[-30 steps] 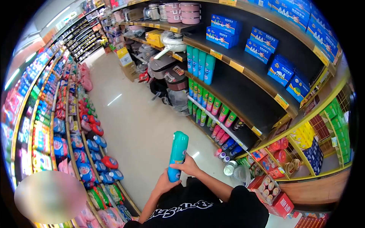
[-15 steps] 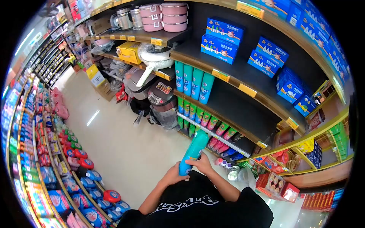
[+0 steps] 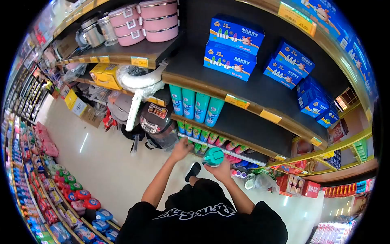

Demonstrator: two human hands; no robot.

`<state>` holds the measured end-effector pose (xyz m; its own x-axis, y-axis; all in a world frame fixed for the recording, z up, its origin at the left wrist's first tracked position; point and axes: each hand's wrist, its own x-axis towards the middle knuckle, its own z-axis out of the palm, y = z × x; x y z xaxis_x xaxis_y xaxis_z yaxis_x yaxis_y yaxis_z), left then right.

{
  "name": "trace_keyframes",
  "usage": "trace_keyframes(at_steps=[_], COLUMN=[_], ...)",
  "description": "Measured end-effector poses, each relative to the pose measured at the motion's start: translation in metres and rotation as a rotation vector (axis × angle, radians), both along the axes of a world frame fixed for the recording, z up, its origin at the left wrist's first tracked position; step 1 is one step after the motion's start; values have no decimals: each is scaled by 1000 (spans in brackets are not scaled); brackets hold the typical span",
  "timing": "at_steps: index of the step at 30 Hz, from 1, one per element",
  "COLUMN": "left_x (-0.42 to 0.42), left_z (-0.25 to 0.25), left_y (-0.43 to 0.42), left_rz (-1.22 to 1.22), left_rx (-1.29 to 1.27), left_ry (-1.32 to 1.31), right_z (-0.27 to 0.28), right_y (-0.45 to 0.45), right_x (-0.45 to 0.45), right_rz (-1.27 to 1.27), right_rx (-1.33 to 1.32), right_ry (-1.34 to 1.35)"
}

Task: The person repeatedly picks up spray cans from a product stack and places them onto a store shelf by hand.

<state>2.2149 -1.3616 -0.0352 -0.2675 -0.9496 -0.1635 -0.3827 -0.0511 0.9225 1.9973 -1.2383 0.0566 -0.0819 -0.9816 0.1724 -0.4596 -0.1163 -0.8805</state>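
My right hand (image 3: 219, 168) is wrapped round a teal spray can (image 3: 214, 156), whose capped top tilts up toward the camera. Off to the left and apart from the can is my left hand (image 3: 181, 149), raised before the lower shelves with its fingers curled; whether they hold anything is too small to tell. Beyond my hands, several matching teal-and-blue cans (image 3: 202, 107) stand in a row on a middle shelf. Green and pink cans (image 3: 212, 138) line the shelf below them.
Blue boxes (image 3: 230, 59) and pink lunch boxes (image 3: 159, 21) sit on the upper shelf. A wrapped pan (image 3: 140, 83) juts out over a rice cooker (image 3: 156, 119). Bottles (image 3: 83, 199) fill the curved rack at left. My foot (image 3: 193, 172) is on the floor.
My left hand has let go of the can and moved left toward the shelves. The can now points its cap at the camera in my right hand. The view has come closer to the shelves.
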Motion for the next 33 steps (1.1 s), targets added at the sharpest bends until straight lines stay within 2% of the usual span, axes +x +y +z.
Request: trace_keyframes(at_steps=[2,5,8,9,12,13,15,18,20,23,25,28,32,33], left_x=[0,3,10,2,-3,-1,-13,-31,-42,-58,-67,-82,-102,-106], left_z=[-7,-21,-35,-12,-16,-21,-40,-50,-66,-14,-6,2,22,24], left_y=[-50,-102,-140,-140,-144,-145,-139,-126,-117,-107,-103,-101,-97,-96], left_rz=[174,330,336,409,382,279,209,76,-33,-259,-382,-476,-593,-602], left_rx=[63,46,64,64,118,190,177,210,230,255,175,219,145,158], left_ry=[200,309,404,360,356,373,319,314,283,188,148,173,225,230], right_z=[3,1,-9,-13,-14,-15,-9,-47,-26,-4,-6,-16,-7,12], right_y=[-24,-54,-77,-82,-90,-91,-93,-95,-97,-113,-122,-135,-151,-153], right_x=[2,9,10,8,4,3,4,-4,-8,-13,-18,-28,-35,-34], right_rz=[0,-26,-125,-140,-217,-272,-399,-544,-567,-609,-628,-640,-643,-651], right_rx=[54,122,14,15,-17,-54,-164,-278,-295,-360,-174,54,64,73], right_ry=[-70,-103,-86,-97,-93,-75,5,-98,32,146,34,-132,-206,-171])
